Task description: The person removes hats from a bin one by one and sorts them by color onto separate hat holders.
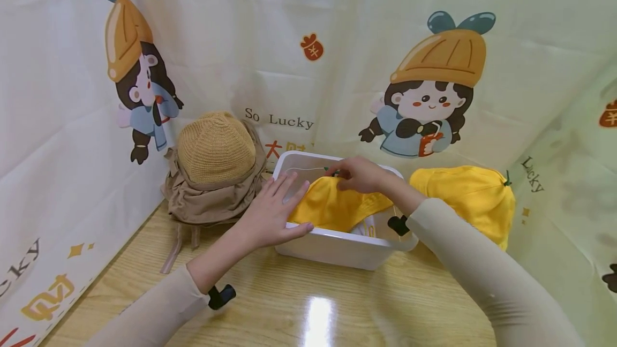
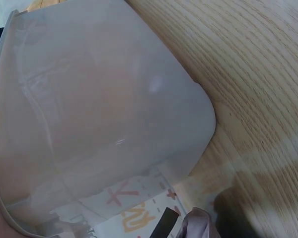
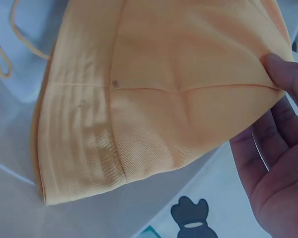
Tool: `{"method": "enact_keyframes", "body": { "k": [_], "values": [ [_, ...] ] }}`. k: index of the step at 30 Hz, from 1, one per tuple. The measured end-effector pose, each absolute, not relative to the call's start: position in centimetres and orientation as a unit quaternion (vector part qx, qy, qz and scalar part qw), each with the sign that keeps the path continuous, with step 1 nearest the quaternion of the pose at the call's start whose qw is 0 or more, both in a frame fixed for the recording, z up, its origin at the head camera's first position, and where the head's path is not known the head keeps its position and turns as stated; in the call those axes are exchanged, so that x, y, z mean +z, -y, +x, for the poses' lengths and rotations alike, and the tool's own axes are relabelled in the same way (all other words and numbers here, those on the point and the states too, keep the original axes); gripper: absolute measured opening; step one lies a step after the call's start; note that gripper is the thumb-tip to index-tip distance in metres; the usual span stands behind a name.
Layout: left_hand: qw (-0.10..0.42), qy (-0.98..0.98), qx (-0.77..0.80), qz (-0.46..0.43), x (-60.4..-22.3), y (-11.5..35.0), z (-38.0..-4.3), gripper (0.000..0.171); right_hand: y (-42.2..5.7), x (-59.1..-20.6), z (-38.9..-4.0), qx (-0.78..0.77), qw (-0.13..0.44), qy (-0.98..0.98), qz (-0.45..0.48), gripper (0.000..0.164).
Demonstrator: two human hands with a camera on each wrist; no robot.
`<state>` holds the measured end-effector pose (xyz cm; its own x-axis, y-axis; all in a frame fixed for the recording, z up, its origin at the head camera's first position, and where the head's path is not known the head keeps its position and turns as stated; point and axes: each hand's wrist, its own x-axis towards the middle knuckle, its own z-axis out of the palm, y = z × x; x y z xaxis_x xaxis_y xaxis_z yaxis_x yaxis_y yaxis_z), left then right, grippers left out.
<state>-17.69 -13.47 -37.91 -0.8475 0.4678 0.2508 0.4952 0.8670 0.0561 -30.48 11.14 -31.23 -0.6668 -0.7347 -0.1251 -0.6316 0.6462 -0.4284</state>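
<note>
A white plastic bin (image 1: 332, 253) stands on the wooden table, with a yellow cloth hat (image 1: 320, 205) inside it. My right hand (image 1: 363, 175) reaches over the bin and pinches the hat near the top of its crown. In the right wrist view the hat (image 3: 154, 119) shows its seamed crown and stitched brim, with thumb and fingers at the crown's end. My left hand (image 1: 272, 216) lies across the bin's left rim, its fingers spread. The bin's smooth side wall (image 2: 99, 104) fills much of the left wrist view. Thin yellow cords (image 3: 25, 37) hang by the brim.
To the left, a tan knitted hat (image 1: 217, 146) sits on a brown cloth hat (image 1: 193, 200) whose straps trail on the table (image 1: 260, 304). Another yellow hat (image 1: 465, 202) lies right of the bin. A printed curtain (image 1: 347, 90) encloses the back and sides.
</note>
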Motion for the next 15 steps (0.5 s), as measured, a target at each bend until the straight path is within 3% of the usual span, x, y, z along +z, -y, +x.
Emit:
{"method": "enact_keyframes", "body": {
  "k": [15],
  "values": [
    [0.132,0.956,-0.055,-0.256,-38.0,13.4,-17.7,0.085,-13.4,-27.8,-30.2,-0.216,0.014,-0.900,-0.378,0.032]
  ]
}}
